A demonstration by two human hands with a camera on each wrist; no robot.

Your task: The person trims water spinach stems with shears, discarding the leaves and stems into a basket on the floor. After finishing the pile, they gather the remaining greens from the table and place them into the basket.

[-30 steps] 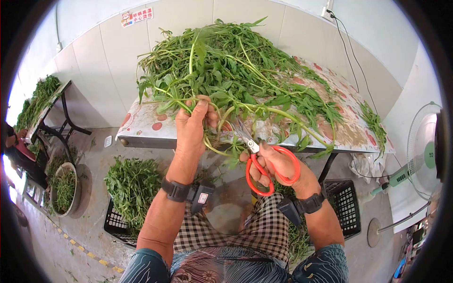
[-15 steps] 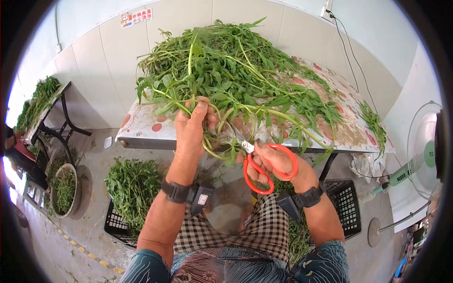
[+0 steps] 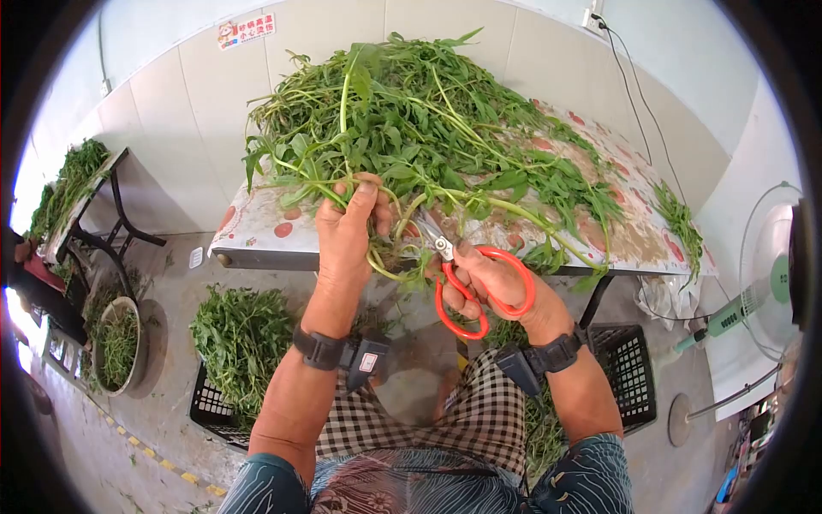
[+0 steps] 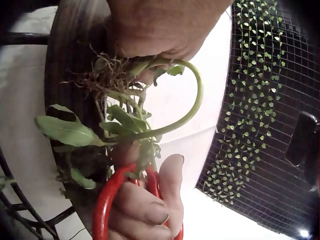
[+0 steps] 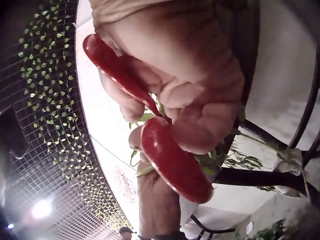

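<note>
My left hand (image 3: pixel 349 227) pinches leafy green stems (image 3: pixel 330 194) at the table's front edge. In the left wrist view, a brown root clump (image 4: pixel 112 72) hangs below this hand, beside a curved green stem (image 4: pixel 200 95). My right hand (image 3: pixel 492 281) grips red-handled scissors (image 3: pixel 443 246), fingers and thumb through the loops. The blades point up and left into the stems near my left hand, their tips partly hidden among greenery. In the right wrist view both red loops (image 5: pixel 175 162) stand spread apart around the fingers.
A large heap of greens (image 3: pixel 385 111) covers the patterned tablecloth (image 3: pixel 274 224). Below stand a filled black crate (image 3: pixel 210 398) on the left and another crate (image 3: pixel 629 377) on the right. A fan (image 3: pixel 775 278) stands at right, a basin (image 3: pixel 133 343) at left.
My right hand and the scissors have shifted slightly up and to the left, closer to my left hand. The left hand keeps its hold on the stems, nearly still.
</note>
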